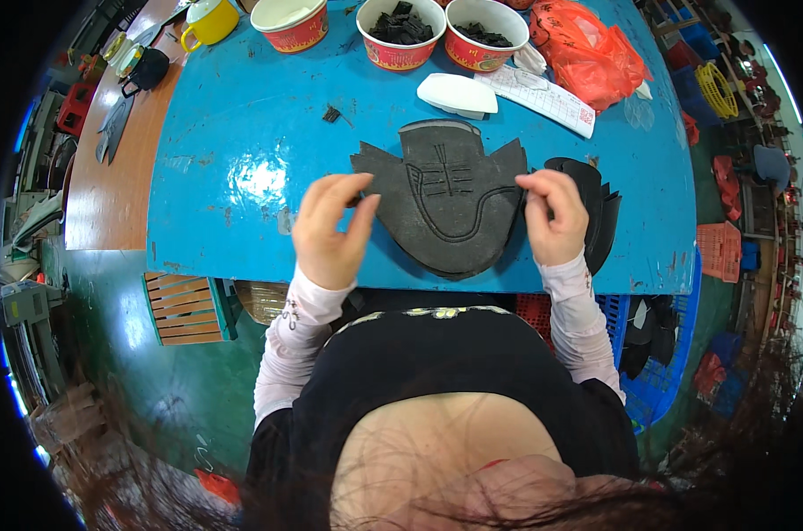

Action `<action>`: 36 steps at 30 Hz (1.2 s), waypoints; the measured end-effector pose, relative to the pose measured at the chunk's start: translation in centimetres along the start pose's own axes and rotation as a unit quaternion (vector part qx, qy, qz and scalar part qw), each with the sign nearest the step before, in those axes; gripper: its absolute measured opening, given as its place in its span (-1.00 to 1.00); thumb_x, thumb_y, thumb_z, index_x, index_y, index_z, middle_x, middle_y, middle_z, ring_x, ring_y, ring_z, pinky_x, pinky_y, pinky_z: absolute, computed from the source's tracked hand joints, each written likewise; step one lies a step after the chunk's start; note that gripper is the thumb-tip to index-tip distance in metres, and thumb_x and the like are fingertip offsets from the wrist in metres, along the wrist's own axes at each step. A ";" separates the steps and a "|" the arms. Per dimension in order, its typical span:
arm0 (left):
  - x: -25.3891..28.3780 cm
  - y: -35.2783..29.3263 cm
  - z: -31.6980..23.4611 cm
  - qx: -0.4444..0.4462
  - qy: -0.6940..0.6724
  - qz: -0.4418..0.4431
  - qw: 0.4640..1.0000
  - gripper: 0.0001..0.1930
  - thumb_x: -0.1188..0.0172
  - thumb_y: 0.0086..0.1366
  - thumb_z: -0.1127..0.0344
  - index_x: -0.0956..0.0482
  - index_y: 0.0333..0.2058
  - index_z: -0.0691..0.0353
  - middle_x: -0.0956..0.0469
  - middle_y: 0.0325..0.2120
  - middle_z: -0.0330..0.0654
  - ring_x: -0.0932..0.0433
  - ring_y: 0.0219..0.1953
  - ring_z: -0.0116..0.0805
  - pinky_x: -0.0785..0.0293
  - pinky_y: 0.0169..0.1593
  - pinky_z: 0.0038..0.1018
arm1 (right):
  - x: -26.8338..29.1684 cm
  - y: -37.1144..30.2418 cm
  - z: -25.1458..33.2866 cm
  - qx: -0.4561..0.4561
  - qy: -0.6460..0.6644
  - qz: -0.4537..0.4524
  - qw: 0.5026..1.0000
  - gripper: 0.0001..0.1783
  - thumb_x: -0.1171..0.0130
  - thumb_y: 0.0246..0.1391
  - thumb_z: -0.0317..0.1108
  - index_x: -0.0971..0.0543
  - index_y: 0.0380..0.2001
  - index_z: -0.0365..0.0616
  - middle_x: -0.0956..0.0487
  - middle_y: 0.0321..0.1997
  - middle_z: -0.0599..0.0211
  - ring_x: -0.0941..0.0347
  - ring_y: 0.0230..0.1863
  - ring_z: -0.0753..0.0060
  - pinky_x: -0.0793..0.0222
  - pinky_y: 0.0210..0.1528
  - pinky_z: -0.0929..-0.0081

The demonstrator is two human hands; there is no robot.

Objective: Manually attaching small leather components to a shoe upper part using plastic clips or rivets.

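Loose hair [737, 482] | hands [330, 232] [557, 219] half-curled, at either edge of dark stitched piece [450, 195] | grip: cannot tell

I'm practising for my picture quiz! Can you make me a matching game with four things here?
Things:
1. Main table
2. Slatted stool
3. Plastic bag on that table
4. Dark piece with curved lines

Clues:
A. Orange-red
B. Between the left hand and right hand
C. Bright blue
D. On the green floor

Right pairs: 1-C, 2-D, 3-A, 4-B
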State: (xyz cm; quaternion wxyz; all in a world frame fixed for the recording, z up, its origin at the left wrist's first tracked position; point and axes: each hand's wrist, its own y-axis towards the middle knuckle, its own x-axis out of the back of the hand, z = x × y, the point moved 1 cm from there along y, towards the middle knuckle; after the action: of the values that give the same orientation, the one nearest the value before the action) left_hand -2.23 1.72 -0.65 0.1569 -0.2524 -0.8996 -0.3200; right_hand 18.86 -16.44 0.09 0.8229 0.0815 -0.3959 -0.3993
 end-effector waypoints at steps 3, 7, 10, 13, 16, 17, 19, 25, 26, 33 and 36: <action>0.8 -0.4 1.7 0.039 -0.006 -0.018 0.999 -0.74 -0.31 0.13 0.54 -0.63 -0.17 0.27 -0.55 -0.31 -0.14 -0.51 -0.40 -0.43 -0.44 -0.38 -0.55 | 0.0 -1.1 2.3 0.154 -0.038 0.127 0.979 -0.62 -0.31 -0.17 -0.46 -0.61 -0.17 -0.07 -0.56 -0.14 0.30 -0.45 -0.20 0.18 -0.38 -0.15 0.33; 1.3 -0.9 2.7 0.053 0.010 -0.032 0.998 -0.76 -0.28 0.18 0.54 -0.62 -0.15 0.27 -0.54 -0.31 -0.18 -0.47 -0.41 -0.49 -0.40 -0.36 -0.60 | -1.0 -1.8 4.9 0.216 -0.108 0.202 0.949 -0.47 -0.42 -0.28 -0.16 -0.61 -0.13 -0.05 -0.56 -0.07 0.37 -0.41 -0.21 0.28 -0.38 -0.20 0.37; 1.2 -1.4 2.3 0.045 -0.016 -0.047 0.998 -0.78 -0.25 0.20 0.55 -0.62 -0.15 0.29 -0.53 -0.29 -0.19 -0.45 -0.40 -0.51 -0.39 -0.34 -0.61 | -0.7 -1.9 4.7 0.207 -0.078 0.192 0.956 -0.61 -0.39 -0.18 -0.21 -0.63 -0.22 -0.08 -0.58 -0.11 0.34 -0.43 -0.25 0.28 -0.39 -0.24 0.38; 1.1 -2.1 1.4 0.054 -0.080 -0.050 0.994 -0.79 -0.22 0.24 0.55 -0.60 -0.13 0.31 -0.52 -0.25 -0.20 -0.43 -0.35 -0.53 -0.38 -0.29 -0.61 | -0.9 -1.6 3.5 0.164 -0.006 0.190 0.968 -0.75 -0.33 -0.06 -0.32 -0.64 -0.26 -0.14 -0.61 -0.20 0.27 -0.49 -0.31 0.27 -0.41 -0.27 0.41; 0.8 -2.7 1.2 0.079 -0.175 -0.031 0.981 -0.76 -0.20 0.25 0.58 -0.56 -0.10 0.33 -0.50 -0.19 -0.19 -0.43 -0.27 -0.53 -0.38 -0.20 -0.60 | -0.5 -2.2 3.2 -0.027 0.135 0.114 0.984 -0.85 -0.15 0.21 -0.41 -0.60 -0.21 -0.23 -0.57 -0.37 0.35 -0.47 -0.48 0.62 -0.35 -0.44 0.62; 0.6 -2.8 1.1 0.096 -0.226 -0.014 0.969 -0.74 -0.19 0.24 0.60 -0.54 -0.08 0.34 -0.49 -0.16 -0.18 -0.43 -0.22 -0.52 -0.38 -0.14 -0.59 | 0.2 -2.5 2.9 -0.102 0.165 0.039 0.980 -0.84 -0.15 0.22 -0.38 -0.58 -0.20 -0.22 -0.58 -0.40 0.36 -0.46 -0.52 0.60 -0.36 -0.47 0.60; 0.6 -2.9 0.1 0.098 -0.273 0.008 0.957 -0.72 -0.19 0.23 0.62 -0.53 -0.06 0.35 -0.47 -0.13 -0.17 -0.43 -0.18 -0.51 -0.37 -0.09 -0.59 | 2.1 -3.1 1.4 -0.185 0.244 -0.120 0.944 -0.81 -0.13 0.25 -0.35 -0.52 -0.13 -0.22 -0.55 -0.43 0.40 -0.44 -0.56 0.61 -0.37 -0.51 0.61; -1.2 -1.9 -1.8 0.082 -0.365 0.090 0.923 -0.72 -0.14 0.22 0.70 -0.50 -0.09 0.38 -0.42 -0.08 -0.11 -0.49 -0.16 -0.48 -0.50 -0.09 -0.56 | 7.6 -7.3 -4.7 -0.230 0.399 -0.264 0.847 -0.77 -0.06 0.29 -0.34 -0.36 -0.05 -0.15 -0.55 -0.40 0.33 -0.51 -0.54 0.51 -0.48 -0.48 0.53; -1.6 -1.8 -2.1 0.083 -0.368 0.093 0.921 -0.72 -0.14 0.22 0.70 -0.50 -0.09 0.38 -0.42 -0.08 -0.11 -0.49 -0.16 -0.48 -0.50 -0.09 -0.56 | 7.6 -8.8 -5.4 -0.286 0.414 -0.277 0.819 -0.79 -0.06 0.29 -0.33 -0.36 -0.07 -0.13 -0.57 -0.38 0.30 -0.53 -0.52 0.47 -0.50 -0.47 0.50; -3.8 -1.4 -3.6 0.093 -0.399 0.133 0.902 -0.74 -0.11 0.25 0.67 -0.50 -0.08 0.37 -0.44 -0.12 -0.09 -0.53 -0.18 -0.39 -0.54 -0.10 -0.50 | 6.3 -13.4 -5.6 -0.452 0.400 -0.247 0.758 -0.79 -0.14 0.24 -0.29 -0.34 -0.25 -0.12 -0.53 -0.48 0.33 -0.54 -0.59 0.44 -0.47 -0.60 0.57; -4.0 -1.5 -3.7 0.137 -0.400 0.151 0.894 -0.74 -0.12 0.28 0.62 -0.49 -0.05 0.33 -0.49 -0.16 -0.09 -0.59 -0.16 -0.29 -0.56 -0.14 -0.48 | 6.7 -13.6 -6.4 -0.445 0.328 -0.182 0.813 -0.73 -0.20 0.21 -0.24 -0.34 -0.31 -0.13 -0.46 -0.61 0.41 -0.39 -0.72 0.54 -0.25 -0.74 0.63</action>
State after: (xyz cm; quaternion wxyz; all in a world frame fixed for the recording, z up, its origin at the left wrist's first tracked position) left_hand 0.62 -3.15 -0.40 -0.1367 -0.4677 -0.8724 -0.0378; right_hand 17.80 -31.50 -6.40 0.7625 -0.0975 0.1404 -0.6241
